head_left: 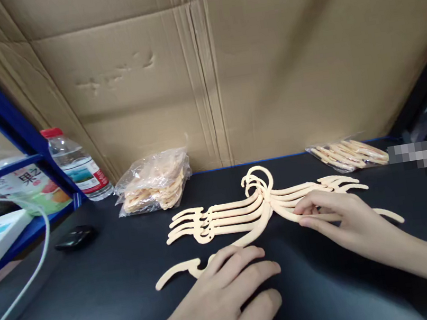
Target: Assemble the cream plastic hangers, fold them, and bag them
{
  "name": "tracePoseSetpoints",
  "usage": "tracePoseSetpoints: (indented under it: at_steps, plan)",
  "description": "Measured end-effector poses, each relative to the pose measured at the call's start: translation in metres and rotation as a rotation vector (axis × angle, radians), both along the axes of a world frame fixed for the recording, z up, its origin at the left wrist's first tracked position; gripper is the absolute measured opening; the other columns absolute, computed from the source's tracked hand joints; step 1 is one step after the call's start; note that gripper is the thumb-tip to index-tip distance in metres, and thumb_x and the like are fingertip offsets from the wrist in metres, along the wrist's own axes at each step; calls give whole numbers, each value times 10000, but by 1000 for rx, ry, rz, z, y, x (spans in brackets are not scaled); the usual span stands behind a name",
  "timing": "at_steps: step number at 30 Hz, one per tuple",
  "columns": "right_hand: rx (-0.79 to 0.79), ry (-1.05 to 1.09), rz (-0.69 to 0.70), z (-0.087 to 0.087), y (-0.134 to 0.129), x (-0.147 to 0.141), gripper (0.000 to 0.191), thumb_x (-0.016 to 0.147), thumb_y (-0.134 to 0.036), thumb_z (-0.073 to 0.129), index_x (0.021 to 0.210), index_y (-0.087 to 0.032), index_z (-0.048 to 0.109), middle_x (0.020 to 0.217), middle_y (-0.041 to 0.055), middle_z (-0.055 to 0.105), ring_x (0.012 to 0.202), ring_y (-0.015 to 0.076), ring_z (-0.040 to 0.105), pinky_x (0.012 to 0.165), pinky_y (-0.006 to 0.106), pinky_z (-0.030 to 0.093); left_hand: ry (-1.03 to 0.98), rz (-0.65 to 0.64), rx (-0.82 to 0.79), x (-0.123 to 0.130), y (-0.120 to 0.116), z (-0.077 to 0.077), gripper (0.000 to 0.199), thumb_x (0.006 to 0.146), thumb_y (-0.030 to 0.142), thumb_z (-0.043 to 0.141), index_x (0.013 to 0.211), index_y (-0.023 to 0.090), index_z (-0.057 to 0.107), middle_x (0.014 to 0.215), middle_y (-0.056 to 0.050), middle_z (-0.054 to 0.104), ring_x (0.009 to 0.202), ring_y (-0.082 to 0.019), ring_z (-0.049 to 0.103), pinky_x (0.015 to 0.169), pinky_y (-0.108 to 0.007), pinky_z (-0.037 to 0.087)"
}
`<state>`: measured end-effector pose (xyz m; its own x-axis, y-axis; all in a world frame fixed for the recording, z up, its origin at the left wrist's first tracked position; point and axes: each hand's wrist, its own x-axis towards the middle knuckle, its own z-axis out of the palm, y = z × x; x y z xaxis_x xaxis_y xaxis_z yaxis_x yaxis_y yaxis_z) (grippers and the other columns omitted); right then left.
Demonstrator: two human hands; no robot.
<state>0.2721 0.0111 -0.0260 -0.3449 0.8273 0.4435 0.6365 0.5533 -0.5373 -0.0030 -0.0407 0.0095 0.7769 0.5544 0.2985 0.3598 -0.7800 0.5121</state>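
Several cream plastic hangers [238, 219] lie fanned over one another on the black table, their hooks gathered at the centre. The nearest hanger [253, 234] has its left arm angled toward the front, partly under my left hand [233, 291]. That hand is above this arm, with its fingers apart and curved; nothing shows between them. My right hand [330, 215] pinches the nearest hanger's right arm between thumb and fingers, and the curved tip of that arm shows beyond the hand.
Bagged hangers stand at the back left [155, 182] and back right [349, 154]. A red-capped bottle [80, 169], a black mouse [76, 238] and a white cable [46, 249] are at the left, beside a blue shelf [2, 114]. Cardboard [138, 85] rises behind the table [110, 303].
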Motion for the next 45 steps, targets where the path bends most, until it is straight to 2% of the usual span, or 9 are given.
tracePoseSetpoints:
  at_steps: [3, 5, 12, 18, 21, 23, 27, 38, 45]
  plan:
    - [-32, -70, 2, -2, 0, -3, 119, 901, -270, 533, 842, -217, 621, 802, 21, 646, 741, 168, 616, 660, 289, 505, 261, -6, 260, -2, 2, -1, 328, 931, 341, 544, 1216, 190, 605, 1344, -129, 575, 1267, -310, 490, 1066, -486, 379]
    - [-4, -106, 4, -3, 0, -3, 133, 907, -252, 523, 818, -214, 613, 800, 24, 636, 760, 174, 602, 679, 300, 489, 337, 39, 323, -3, 4, -5, 392, 914, 402, 558, 1238, 182, 589, 1369, -147, 547, 1272, -327, 486, 1044, -496, 411]
    - [84, -174, 38, -11, 8, 1, 109, 911, -176, 513, 839, -204, 589, 869, 51, 597, 864, 201, 548, 767, 341, 458, 423, 61, 302, -4, 8, -11, 556, 903, 478, 526, 1374, 186, 477, 1440, -168, 457, 1298, -354, 456, 998, -529, 458]
    - [132, -247, -42, -16, 12, 3, 81, 911, -217, 518, 970, -191, 567, 1016, 94, 592, 977, 238, 537, 852, 402, 463, 456, 172, 351, -9, 13, -17, 551, 943, 459, 448, 1425, 194, 405, 1486, -120, 403, 1341, -328, 410, 1001, -523, 469]
    - [139, -369, -112, -17, 11, 1, 298, 918, -350, 514, 1139, -153, 544, 1185, 156, 574, 1130, 303, 508, 945, 489, 432, 428, 299, 441, -14, 28, -30, 639, 953, 470, 415, 1489, 156, 262, 1519, -124, 334, 1383, -323, 339, 1047, -547, 415]
    - [147, -461, -138, -17, 13, 0, 495, 928, -449, 470, 1302, -125, 484, 1350, 184, 505, 1300, 351, 396, 1049, 556, 340, 435, 382, 468, -18, 42, -39, 669, 958, 489, 392, 1499, 134, 226, 1538, -130, 276, 1411, -329, 270, 1074, -570, 366]
    - [34, -568, -128, -16, 22, 0, 734, 943, -589, 312, 1474, -82, 308, 1521, 181, 321, 1435, 344, 194, 1136, 563, 217, 511, 424, 389, -20, 70, -46, 601, 992, 454, 275, 1493, 122, 249, 1536, -132, 244, 1418, -321, 236, 1091, -592, 316]
    - [-71, -615, -145, -13, 77, 1, 781, 951, -585, 232, 1477, -9, 272, 1529, 221, 267, 1421, 355, 230, 1132, 530, 201, 575, 446, 236, -6, 133, -38, 644, 980, 486, 189, 1496, 105, 236, 1559, -132, 189, 1447, -267, 163, 1155, -528, 177]
    - [-21, -608, -164, -12, 94, -8, 765, 958, -566, 235, 1455, 10, 305, 1501, 250, 317, 1404, 359, 264, 1116, 506, 216, 554, 455, 189, -12, 150, -33, 645, 972, 490, 198, 1496, 115, 240, 1559, -135, 194, 1443, -275, 179, 1152, -537, 167]
